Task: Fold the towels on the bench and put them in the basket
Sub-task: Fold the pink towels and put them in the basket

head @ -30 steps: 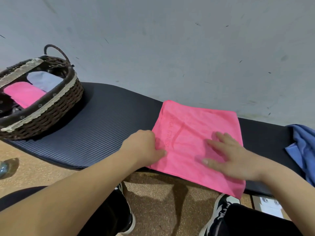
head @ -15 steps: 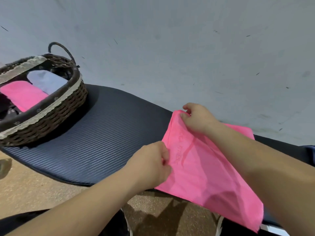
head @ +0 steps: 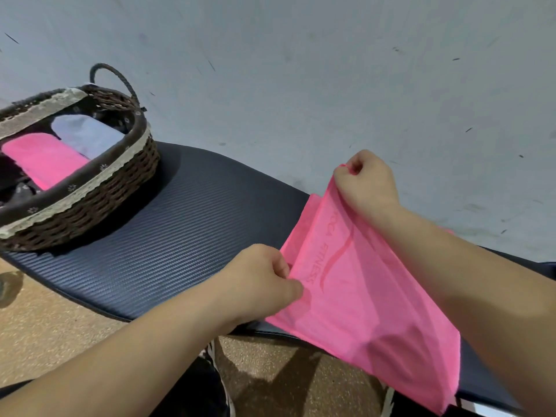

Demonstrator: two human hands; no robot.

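**Pink towel held at its left edge on the bench, both hands gripping**

A grey, scuffed wall (head: 301, 70) fills the upper half of the view. Against it runs the dark, ribbed, padded bench (head: 168, 236), and a tan speckled floor (head: 45, 326) shows in front of it.

The pink towel (head: 361, 296) lies on the right part of the bench, well apart from the basket. Its near right portion hangs over the bench's front edge, while its left side is raised off the padding. Darker pink lettering along that side reads "FITNESS", next to a curved line.

The wicker basket (head: 90, 203) stands on the left end of the bench, with a lace-trimmed dark fabric lining and a loop handle (head: 111, 76) at its far end.

The right hand (head: 367, 185) is clenched round the towel's far left corner and holds it up in front of the wall, its forearm crossing above the cloth. The left hand (head: 258, 281) pinches the towel's left edge nearer the front, just beside the lettering, fingers curled on the fabric.

Inside the basket a folded pink towel (head: 42, 158) and a folded pale blue towel (head: 84, 133) lie side by side, touching.
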